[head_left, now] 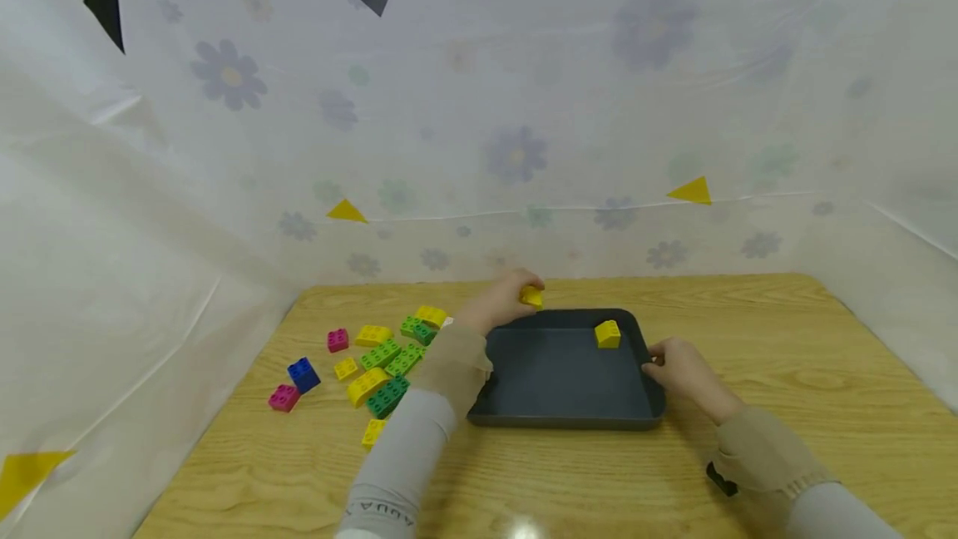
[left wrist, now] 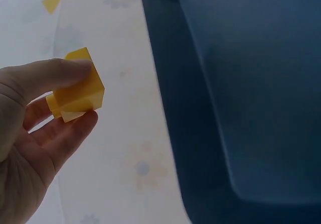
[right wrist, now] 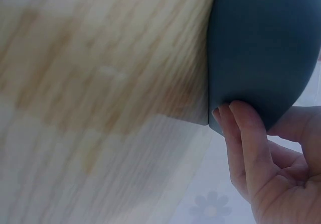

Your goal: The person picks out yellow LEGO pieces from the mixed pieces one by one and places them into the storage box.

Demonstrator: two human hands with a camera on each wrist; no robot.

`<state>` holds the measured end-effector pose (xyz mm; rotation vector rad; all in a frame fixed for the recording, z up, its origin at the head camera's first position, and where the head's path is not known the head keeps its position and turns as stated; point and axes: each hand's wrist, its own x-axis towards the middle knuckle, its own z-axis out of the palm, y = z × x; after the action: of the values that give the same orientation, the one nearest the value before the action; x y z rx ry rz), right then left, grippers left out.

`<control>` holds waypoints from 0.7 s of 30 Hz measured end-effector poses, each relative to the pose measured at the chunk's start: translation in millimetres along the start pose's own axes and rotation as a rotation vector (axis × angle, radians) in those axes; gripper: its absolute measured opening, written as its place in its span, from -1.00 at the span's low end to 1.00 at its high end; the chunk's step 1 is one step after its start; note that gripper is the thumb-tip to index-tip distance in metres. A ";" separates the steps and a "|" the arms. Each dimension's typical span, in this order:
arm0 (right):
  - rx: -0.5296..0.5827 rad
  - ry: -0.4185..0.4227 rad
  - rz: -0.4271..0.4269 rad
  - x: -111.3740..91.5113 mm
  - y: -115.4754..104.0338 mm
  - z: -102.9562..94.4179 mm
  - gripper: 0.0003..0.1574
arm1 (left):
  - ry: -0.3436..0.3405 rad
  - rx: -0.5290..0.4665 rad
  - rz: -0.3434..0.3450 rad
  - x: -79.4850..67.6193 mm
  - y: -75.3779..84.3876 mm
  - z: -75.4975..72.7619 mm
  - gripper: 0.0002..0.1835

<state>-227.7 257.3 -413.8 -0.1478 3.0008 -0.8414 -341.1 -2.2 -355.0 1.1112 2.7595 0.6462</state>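
My left hand (head_left: 500, 299) pinches a yellow toy brick (head_left: 532, 298) above the far rim of a dark grey tray (head_left: 561, 377). In the left wrist view the brick (left wrist: 83, 91) sits between thumb and fingertips, its stud side toward the palm and a sloped face outward. Inside the tray, near its far right corner, lies another yellow brick (head_left: 608, 335). My right hand (head_left: 679, 368) grips the tray's right edge. The right wrist view has its fingers against the tray's outer wall (right wrist: 261, 48), with the thumb at the rim.
Left of the tray several loose bricks lie on the wooden table (head_left: 786, 356): green ones (head_left: 387, 396), yellow ones (head_left: 367, 387), pink ones (head_left: 284, 398) and a blue brick (head_left: 303, 375). My left forearm hides part of this group. A flowered curtain (head_left: 524, 106) hangs behind the table.
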 end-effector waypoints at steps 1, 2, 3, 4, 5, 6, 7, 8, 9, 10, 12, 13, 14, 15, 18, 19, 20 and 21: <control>0.001 0.000 0.001 -0.1 0.0 -0.1 -0.63 | -0.008 -0.012 0.000 2.3 2.2 3.3 -0.60; 0.003 0.001 0.001 -0.1 0.0 0.0 -0.63 | -0.019 -0.021 -0.006 4.4 4.2 6.9 -0.59; 0.006 0.002 -0.001 -0.2 0.1 0.1 -0.63 | -0.025 -0.020 -0.007 6.4 6.4 10.7 -0.59; 0.009 0.002 -0.001 -0.2 0.0 0.1 -0.64 | -0.035 -0.022 -0.008 8.7 8.0 14.6 -0.59; 0.010 0.003 -0.003 -0.1 0.2 0.3 -0.64 | -0.044 -0.027 -0.011 10.6 9.9 18.3 -0.59; 0.009 0.004 -0.006 -0.2 0.3 0.5 -0.65 | -0.054 -0.031 -0.017 12.6 11.8 21.7 -0.58; 0.007 0.004 -0.006 -0.2 0.4 0.5 -0.65 | -0.061 -0.036 -0.021 14.6 14.1 24.8 -0.58; 0.007 0.004 -0.006 -0.2 0.5 0.4 -0.65 | -0.068 -0.033 -0.026 17.1 15.5 28.4 -0.58; 0.008 0.004 -0.006 -0.1 0.6 0.4 -0.65 | -0.073 -0.029 -0.026 19.5 17.1 31.5 -0.58; 0.008 0.004 -0.005 -0.1 0.5 0.3 -0.65 | -0.077 -0.022 -0.024 21.9 18.5 34.5 -0.58; 0.010 0.003 -0.005 -0.2 0.5 0.3 -0.65 | -0.081 -0.008 -0.024 26.2 21.5 39.7 -0.59; 0.010 0.003 -0.004 -0.4 0.4 0.3 -0.65 | -0.087 -0.004 -0.023 28.0 23.1 42.0 -0.59; 0.010 0.003 -0.006 -0.5 0.4 0.5 -0.65 | -0.092 0.002 -0.019 29.8 24.4 44.2 -0.60; 0.011 0.003 -0.006 -0.5 0.4 0.6 -0.65 | -0.097 0.006 -0.015 31.3 25.7 46.4 -0.60; 0.011 -0.001 -0.005 -0.7 0.8 1.0 -0.65 | -0.118 0.014 -0.007 35.1 28.8 52.2 -0.61; 0.011 -0.001 -0.003 -0.7 1.0 1.1 -0.64 | -0.126 0.015 -0.002 36.4 29.4 53.9 -0.61; 0.013 -0.001 -0.001 -0.6 1.1 1.1 -0.64 | -0.131 0.017 -0.001 37.6 29.8 55.6 -0.60; 0.016 -0.001 0.002 -0.6 1.3 1.0 -0.63 | -0.137 0.016 -0.003 38.7 30.2 57.2 -0.60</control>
<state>-227.2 258.0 -415.3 -0.1449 2.9918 -0.8639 -336.1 63.5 -391.5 1.1103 2.6549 0.5268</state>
